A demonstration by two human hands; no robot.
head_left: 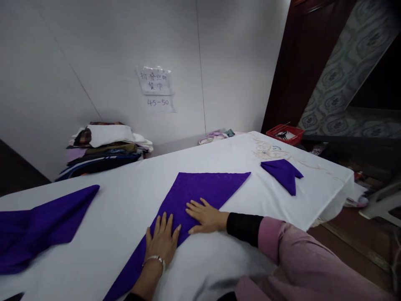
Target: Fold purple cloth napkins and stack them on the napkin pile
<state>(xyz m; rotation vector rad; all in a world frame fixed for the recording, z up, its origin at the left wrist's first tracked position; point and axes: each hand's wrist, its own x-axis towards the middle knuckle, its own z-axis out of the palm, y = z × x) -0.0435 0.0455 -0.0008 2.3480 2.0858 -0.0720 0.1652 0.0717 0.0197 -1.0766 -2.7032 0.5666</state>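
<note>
A purple cloth napkin (200, 186), folded into a large triangle, lies flat on the white tablecloth (131, 217) in front of me. My left hand (162, 238), with a silver bracelet at the wrist, rests on its lower middle with fingers spread. To the right of it, my right hand (205, 216) presses flat near the napkin's right slanting edge, fingers apart. Neither hand grips anything. At the right lies a smaller folded purple napkin (283, 173) with pointed ends. Another purple cloth (46, 225), loosely laid and creased, reaches in from the left edge of the view.
Against the wall stands a pile of folded clothes (106, 146). A small heap of cloth (216, 136) lies at the table's back edge. A red basket (286, 134) is at the far right corner, and a white stool (384, 205) stands on the floor at right.
</note>
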